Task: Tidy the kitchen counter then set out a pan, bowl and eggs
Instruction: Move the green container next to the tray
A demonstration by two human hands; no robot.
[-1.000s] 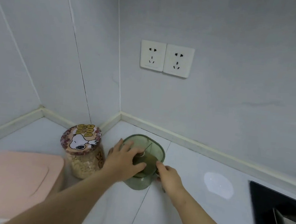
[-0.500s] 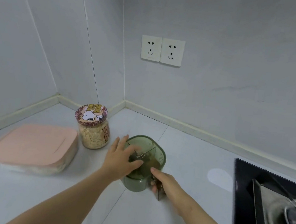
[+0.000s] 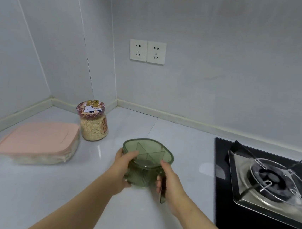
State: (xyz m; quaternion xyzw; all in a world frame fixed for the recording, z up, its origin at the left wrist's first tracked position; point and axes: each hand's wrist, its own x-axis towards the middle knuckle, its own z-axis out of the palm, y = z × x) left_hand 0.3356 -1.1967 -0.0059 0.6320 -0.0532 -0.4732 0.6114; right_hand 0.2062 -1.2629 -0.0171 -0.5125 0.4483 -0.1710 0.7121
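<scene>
In the head view, the green divided container (image 3: 140, 176) is seen upright over the white counter (image 3: 62, 189), mouth upward, handle turned to the near right. It is held between both hands: the left hand (image 3: 123, 168) is curled round its left wall, the right hand (image 3: 170, 182) round the handle.

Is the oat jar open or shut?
Shut: the printed lid sits flat over the mouth of the jar, which stands upright.

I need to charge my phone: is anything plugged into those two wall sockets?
No, both wall sockets show bare slots, with no plug or cable in either.
</scene>
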